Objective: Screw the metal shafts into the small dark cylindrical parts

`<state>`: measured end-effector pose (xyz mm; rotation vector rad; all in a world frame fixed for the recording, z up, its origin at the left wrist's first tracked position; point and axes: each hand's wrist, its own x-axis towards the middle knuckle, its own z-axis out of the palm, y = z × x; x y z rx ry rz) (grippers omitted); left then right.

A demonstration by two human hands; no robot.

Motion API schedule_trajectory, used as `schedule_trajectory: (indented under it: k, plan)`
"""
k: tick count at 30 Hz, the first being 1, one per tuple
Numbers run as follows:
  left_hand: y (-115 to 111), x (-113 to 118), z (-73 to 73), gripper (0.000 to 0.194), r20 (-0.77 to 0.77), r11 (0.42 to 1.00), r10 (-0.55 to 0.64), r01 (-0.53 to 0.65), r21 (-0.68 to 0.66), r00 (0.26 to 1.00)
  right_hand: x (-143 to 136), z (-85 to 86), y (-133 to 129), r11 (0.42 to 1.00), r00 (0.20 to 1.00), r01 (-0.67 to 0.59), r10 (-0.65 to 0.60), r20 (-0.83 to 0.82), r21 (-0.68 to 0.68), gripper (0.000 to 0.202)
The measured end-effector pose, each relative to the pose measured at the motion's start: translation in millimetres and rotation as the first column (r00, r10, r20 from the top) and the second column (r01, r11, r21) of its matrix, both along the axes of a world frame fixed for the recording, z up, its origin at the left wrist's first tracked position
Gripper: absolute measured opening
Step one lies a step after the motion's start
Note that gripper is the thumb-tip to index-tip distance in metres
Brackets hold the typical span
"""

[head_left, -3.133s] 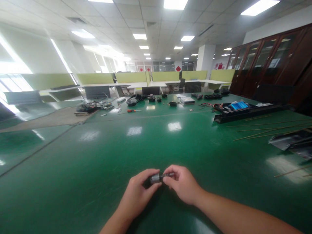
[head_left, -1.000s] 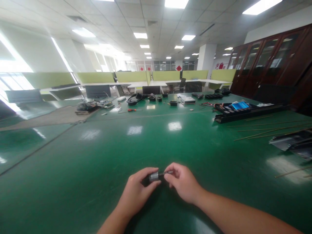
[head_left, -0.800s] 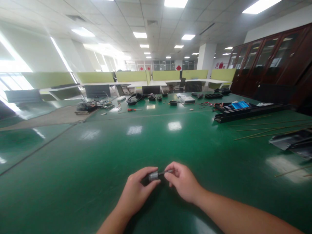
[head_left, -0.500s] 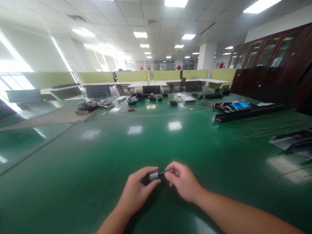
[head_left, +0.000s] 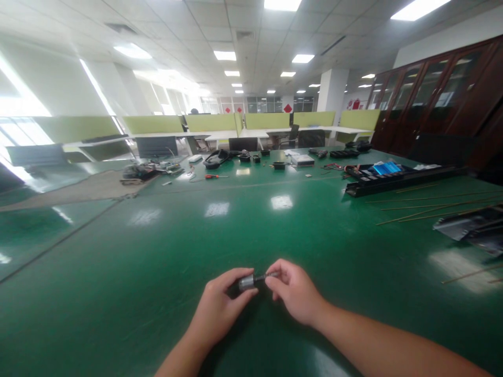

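Note:
Over the near part of the green table [head_left: 176, 246], my left hand [head_left: 222, 303] is curled round a small silver cylinder [head_left: 247, 283], thumb and forefinger on either side of it. A thin dark rod [head_left: 260, 278] sticks out of the cylinder's right end. The fingertips of my right hand [head_left: 294, 288] pinch the far end of this rod. Rod and cylinder lie roughly level and in line. Blur and my fingers hide their details, so their exact kind cannot be told.
Toward the back lie an orange-handled screwdriver [head_left: 215, 177], a white box [head_left: 302, 159] and several small black parts [head_left: 279, 165]. On the right are a long black channel [head_left: 387, 183], thin brass-coloured rods [head_left: 416, 214] and a grey metal part [head_left: 467, 230]. Loose electronics [head_left: 149, 172] sit at the back left.
Both hands keep the same grip on the cylinder and rod. The whole view has shifted very slightly to the left; nothing else visibly differs.

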<state>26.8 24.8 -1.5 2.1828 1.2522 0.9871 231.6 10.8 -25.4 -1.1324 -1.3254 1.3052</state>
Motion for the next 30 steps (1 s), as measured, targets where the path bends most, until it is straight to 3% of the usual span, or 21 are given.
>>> schedule_trajectory:
  k: [30]
  plan:
    - [1.5,-1.4,-2.0,0.028,0.000,1.000,-0.001,0.001,-0.018,1.000,0.1,-0.2,-1.4,1.000,1.000,0.018,-0.018,-0.025,0.008,0.009]
